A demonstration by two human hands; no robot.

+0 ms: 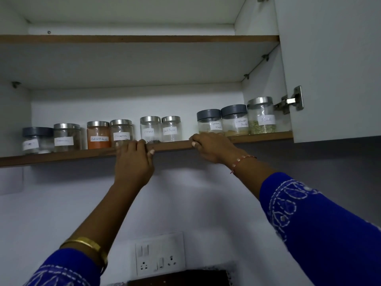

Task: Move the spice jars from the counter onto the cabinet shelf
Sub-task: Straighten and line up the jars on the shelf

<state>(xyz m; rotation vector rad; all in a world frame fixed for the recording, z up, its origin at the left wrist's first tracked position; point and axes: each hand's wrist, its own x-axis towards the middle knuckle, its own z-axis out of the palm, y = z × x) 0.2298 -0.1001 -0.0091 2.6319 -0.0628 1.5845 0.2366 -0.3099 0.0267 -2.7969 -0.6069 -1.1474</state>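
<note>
An open cabinet's lower shelf [257, 138] carries nine spice jars [150, 129] in a row near its front edge, with bare gaps between groups; leftmost labels are unreadable. The left hand [134, 159] and right hand [208, 146] each grip the shelf's front edge, fingertips hidden.

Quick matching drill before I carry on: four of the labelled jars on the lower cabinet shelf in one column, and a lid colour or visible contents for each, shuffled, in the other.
Jars:
1. Red Chilli Powder jar
2. Cloves jar
3. Garam Masala jar
4. jar at the far right end

Descriptions:
A. dark grey lid
B. silver lid, orange powder nearly to the top
C. silver lid, pale green pieces in the lower part
D. silver lid, mostly clear, a few dark bits at the bottom

Pairs: 1-B, 2-D, 3-A, 4-C
</note>
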